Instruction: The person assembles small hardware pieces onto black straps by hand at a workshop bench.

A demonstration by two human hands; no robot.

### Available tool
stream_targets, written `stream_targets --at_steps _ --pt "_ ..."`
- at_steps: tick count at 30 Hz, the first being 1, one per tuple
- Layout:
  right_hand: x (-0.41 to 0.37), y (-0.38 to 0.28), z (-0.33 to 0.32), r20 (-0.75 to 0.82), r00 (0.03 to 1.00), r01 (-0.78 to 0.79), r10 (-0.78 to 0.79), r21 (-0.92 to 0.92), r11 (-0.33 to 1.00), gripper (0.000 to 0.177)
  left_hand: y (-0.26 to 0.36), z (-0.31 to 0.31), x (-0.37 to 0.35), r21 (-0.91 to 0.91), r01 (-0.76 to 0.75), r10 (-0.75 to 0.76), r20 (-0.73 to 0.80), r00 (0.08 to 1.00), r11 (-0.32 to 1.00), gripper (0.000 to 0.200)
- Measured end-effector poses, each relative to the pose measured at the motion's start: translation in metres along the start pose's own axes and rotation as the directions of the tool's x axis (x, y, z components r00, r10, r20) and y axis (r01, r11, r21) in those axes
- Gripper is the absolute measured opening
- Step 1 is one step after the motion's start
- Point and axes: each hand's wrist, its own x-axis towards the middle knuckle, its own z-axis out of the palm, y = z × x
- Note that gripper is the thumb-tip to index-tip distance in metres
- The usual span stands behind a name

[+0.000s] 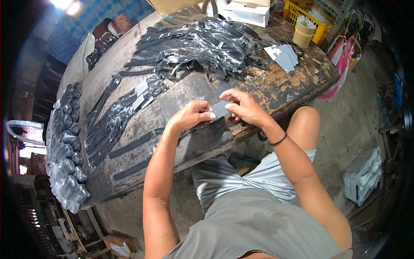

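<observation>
Between my two hands, over the table's front edge, is a small grey card (220,109). My left hand (194,115) pinches its left end between thumb and fingers. At its right end, my right hand (245,107) has its thumb on the card, with the index finger curved above it. Dark straps in clear plastic (142,143) lie on the table left of my left hand. Farther back is a bundle of wrapped black straps (116,114) with pale cards (141,91) on it. Several loose grey cards (283,57) lie beyond my right hand.
A big heap of wrapped black straps (202,43) covers the table's back. Rolled plastic-wrapped items (67,146) line the left edge. A tan cup (303,32), yellow crate (321,30) and white box (248,13) stand at the back right. A pink bag (340,64) hangs beside the table.
</observation>
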Motion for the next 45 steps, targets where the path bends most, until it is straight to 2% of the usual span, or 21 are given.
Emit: stream_targets --at_steps 5,11,12,13,14,16,17,19,24,33,37,40,42,43,44,45 --pt "-0.002 0.006 0.008 -0.123 0.991 0.047 -0.046 0.002 0.999 0.018 0.002 0.002 0.003 0.005 0.003 -0.002 -0.007 1.000 1.000 0.028" --pt "-0.011 0.007 0.004 -0.187 0.982 -0.044 0.029 -0.081 0.996 0.012 -0.010 0.003 0.005 -0.053 -0.026 0.024 -0.039 0.999 0.998 0.027" --pt "-0.011 0.009 0.005 -0.220 0.953 0.128 -0.209 -0.332 0.935 0.010 -0.009 0.004 0.005 -0.053 -0.009 0.007 -0.046 0.999 0.999 0.026" --pt "-0.012 0.009 0.005 -0.190 0.879 0.266 -0.436 -0.563 0.782 0.007 -0.007 0.005 0.005 -0.056 -0.008 0.005 -0.046 0.999 0.998 0.026" --pt "-0.013 0.010 0.007 -0.190 0.880 0.265 -0.435 -0.563 0.783 0.007 -0.006 0.006 0.006 -0.039 0.000 -0.001 -0.045 0.999 0.999 0.025" --pt "-0.014 0.008 0.010 -0.140 0.861 0.278 -0.488 -0.674 0.684 0.013 -0.005 0.007 0.005 -0.021 0.008 -0.008 -0.043 0.999 1.000 0.024" --pt "-0.014 0.006 0.012 -0.141 0.861 0.277 -0.488 -0.674 0.685 0.013 -0.005 0.007 0.005 0.010 -0.008 0.009 -0.052 0.999 1.000 0.024" --pt "-0.014 0.002 0.013 -0.070 0.857 0.289 -0.511 -0.755 0.588 0.010 -0.005 0.008 0.005 0.040 -0.024 0.026 -0.060 0.998 0.999 0.024" --pt "-0.011 0.004 0.012 -0.038 0.857 0.316 -0.514 -0.750 0.582 0.010 -0.014 0.008 0.007 -0.037 -0.098 0.096 -0.059 0.994 0.994 0.027" --pt "-0.007 0.009 0.014 0.018 0.861 0.359 -0.508 -0.729 0.583 0.013 -0.013 0.009 0.008 0.067 -0.126 0.130 -0.051 0.990 0.990 0.031" --pt "-0.006 0.011 0.018 0.043 0.820 0.424 -0.571 -0.716 0.555 0.012 -0.007 0.011 0.010 0.020 -0.094 0.094 -0.024 0.995 0.995 0.031" --pt "-0.005 0.012 0.020 0.041 0.809 0.442 -0.586 -0.700 0.561 0.012 0.010 0.012 0.007 -0.015 -0.024 0.024 0.015 1.000 1.000 0.030" --pt "-0.007 0.011 0.016 0.031 0.837 0.416 -0.546 -0.685 0.599 0.013 0.014 0.013 0.006 0.104 -0.019 0.024 -0.053 0.998 0.994 0.026" --pt "-0.009 0.009 0.014 0.026 0.863 0.392 -0.505 -0.666 0.635 0.014 0.013 0.013 0.006 0.105 -0.019 0.024 -0.050 0.998 0.994 0.026" --pt "-0.011 0.007 0.011 0.024 0.863 0.391 -0.505 -0.665 0.636 0.014 0.010 0.013 0.006 0.059 -0.022 0.026 -0.063 0.998 0.998 0.025" --pt "-0.011 0.004 0.006 -0.068 0.850 0.356 -0.523 -0.657 0.664 0.017 0.011 0.013 0.005 0.011 -0.027 0.028 -0.077 0.997 1.000 0.023"
